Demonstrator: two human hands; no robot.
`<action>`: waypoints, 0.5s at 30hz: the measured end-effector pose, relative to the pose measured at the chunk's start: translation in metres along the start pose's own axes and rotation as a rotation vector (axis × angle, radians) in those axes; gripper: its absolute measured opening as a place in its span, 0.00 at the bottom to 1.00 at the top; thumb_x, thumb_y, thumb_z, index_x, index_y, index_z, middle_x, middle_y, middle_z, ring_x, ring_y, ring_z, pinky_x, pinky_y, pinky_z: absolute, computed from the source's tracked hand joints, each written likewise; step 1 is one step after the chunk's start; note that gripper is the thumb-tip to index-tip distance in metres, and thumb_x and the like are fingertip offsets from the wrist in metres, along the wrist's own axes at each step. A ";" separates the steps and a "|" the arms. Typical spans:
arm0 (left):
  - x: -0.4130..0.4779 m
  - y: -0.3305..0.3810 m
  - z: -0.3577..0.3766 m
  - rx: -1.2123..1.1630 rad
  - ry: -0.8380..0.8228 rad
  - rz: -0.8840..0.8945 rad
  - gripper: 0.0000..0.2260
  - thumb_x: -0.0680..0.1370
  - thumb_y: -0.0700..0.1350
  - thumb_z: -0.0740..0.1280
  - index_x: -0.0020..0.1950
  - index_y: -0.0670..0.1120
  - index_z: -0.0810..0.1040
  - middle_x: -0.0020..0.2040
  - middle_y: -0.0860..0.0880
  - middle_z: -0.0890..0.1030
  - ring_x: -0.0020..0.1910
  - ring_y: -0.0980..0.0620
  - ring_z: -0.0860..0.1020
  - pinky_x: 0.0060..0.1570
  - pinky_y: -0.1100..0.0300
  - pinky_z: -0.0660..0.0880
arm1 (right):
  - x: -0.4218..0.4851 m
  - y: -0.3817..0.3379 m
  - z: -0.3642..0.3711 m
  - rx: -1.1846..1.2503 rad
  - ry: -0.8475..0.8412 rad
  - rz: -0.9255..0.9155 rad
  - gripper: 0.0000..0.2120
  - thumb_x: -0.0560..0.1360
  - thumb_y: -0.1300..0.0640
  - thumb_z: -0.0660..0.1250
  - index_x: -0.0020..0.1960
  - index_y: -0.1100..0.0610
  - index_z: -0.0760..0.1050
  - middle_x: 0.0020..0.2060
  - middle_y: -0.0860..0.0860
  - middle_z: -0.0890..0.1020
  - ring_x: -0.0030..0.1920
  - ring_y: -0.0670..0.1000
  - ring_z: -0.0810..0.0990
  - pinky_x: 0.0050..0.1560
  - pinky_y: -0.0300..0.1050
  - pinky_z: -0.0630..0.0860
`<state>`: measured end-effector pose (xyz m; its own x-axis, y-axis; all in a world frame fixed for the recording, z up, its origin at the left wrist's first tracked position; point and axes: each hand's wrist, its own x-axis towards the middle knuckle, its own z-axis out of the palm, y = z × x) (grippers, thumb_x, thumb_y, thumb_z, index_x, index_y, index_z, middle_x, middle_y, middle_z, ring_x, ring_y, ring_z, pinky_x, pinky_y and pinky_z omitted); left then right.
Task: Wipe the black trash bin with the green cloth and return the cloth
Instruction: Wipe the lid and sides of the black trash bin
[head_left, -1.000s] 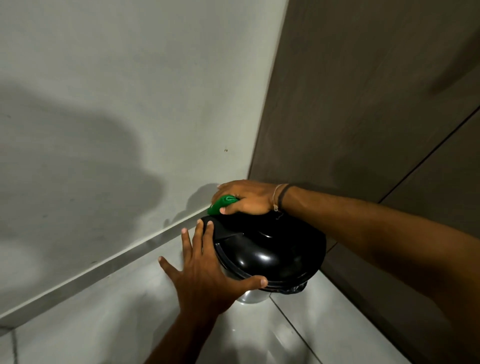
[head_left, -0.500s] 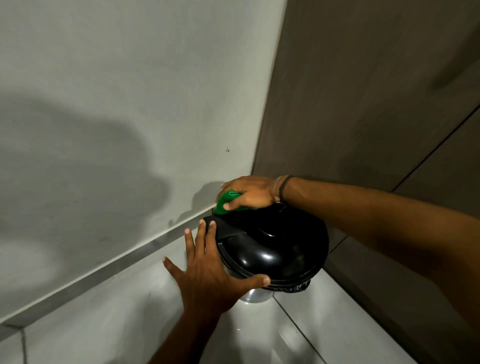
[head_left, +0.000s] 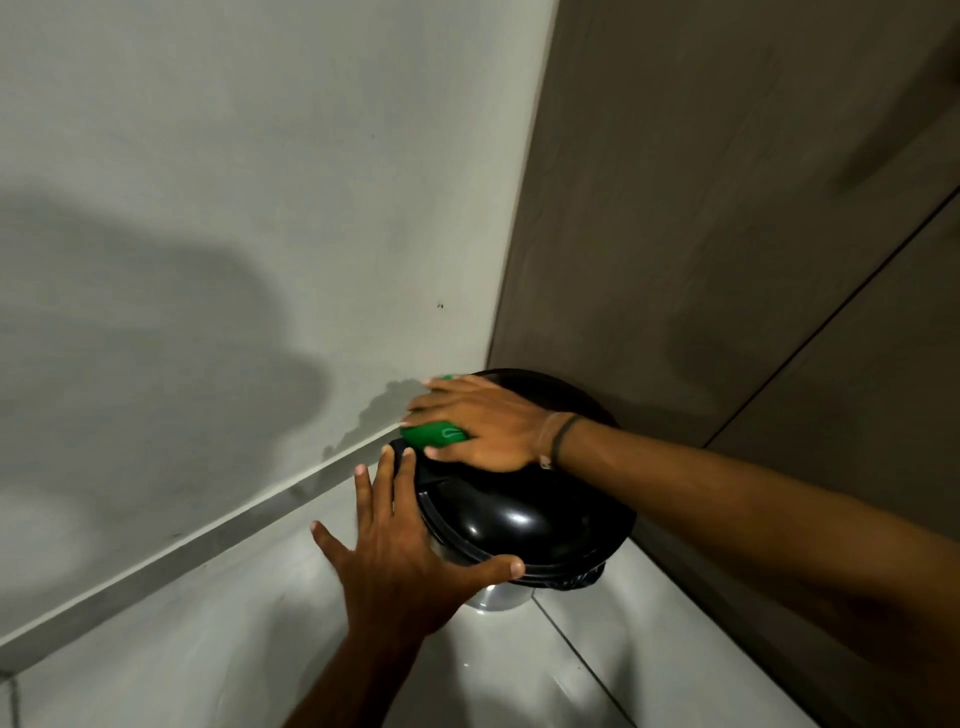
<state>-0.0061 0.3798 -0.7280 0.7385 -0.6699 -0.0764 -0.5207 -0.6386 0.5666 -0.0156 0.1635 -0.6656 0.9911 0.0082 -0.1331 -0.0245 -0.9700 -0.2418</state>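
The black trash bin (head_left: 524, 525) stands in the room's corner, its glossy domed lid facing me, a silver body showing under the lid. My right hand (head_left: 483, 423) lies flat on the lid's far left part and presses the green cloth (head_left: 434, 434) against it; only a small bunch of cloth shows under the fingers. My left hand (head_left: 400, 556) is spread against the bin's near left side, thumb hooked along the lid's front rim, fingers apart.
A pale grey wall (head_left: 208, 234) with a skirting strip (head_left: 182, 556) runs on the left. A dark brown panel (head_left: 727, 208) stands right behind the bin. Glossy light floor tiles (head_left: 597, 665) lie below.
My right hand has slid with the cloth from the lid's back edge down onto its top left part. The left hand stays braced on the bin's side.
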 end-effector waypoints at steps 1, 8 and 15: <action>0.000 0.000 0.000 0.010 -0.004 -0.005 0.77 0.46 0.93 0.56 0.86 0.57 0.38 0.88 0.56 0.40 0.87 0.49 0.37 0.77 0.22 0.43 | 0.009 -0.005 0.002 -0.006 -0.003 -0.010 0.24 0.82 0.40 0.61 0.76 0.46 0.72 0.76 0.47 0.75 0.81 0.54 0.63 0.80 0.53 0.56; -0.002 0.003 -0.003 -0.029 -0.009 -0.001 0.77 0.45 0.93 0.58 0.86 0.58 0.39 0.88 0.57 0.41 0.86 0.50 0.36 0.76 0.21 0.42 | -0.070 0.068 -0.004 0.282 0.286 0.380 0.23 0.84 0.48 0.65 0.78 0.48 0.72 0.77 0.50 0.74 0.80 0.53 0.68 0.82 0.46 0.56; -0.002 0.003 -0.005 -0.056 -0.018 0.009 0.77 0.45 0.92 0.59 0.86 0.58 0.39 0.88 0.57 0.40 0.87 0.51 0.36 0.77 0.22 0.42 | -0.091 -0.005 0.032 0.059 0.362 0.469 0.28 0.82 0.40 0.61 0.81 0.43 0.65 0.82 0.46 0.66 0.84 0.52 0.57 0.84 0.54 0.48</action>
<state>-0.0067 0.3810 -0.7219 0.7258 -0.6825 -0.0862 -0.5021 -0.6112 0.6119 -0.1102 0.1754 -0.6833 0.8541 -0.5112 0.0955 -0.4673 -0.8350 -0.2907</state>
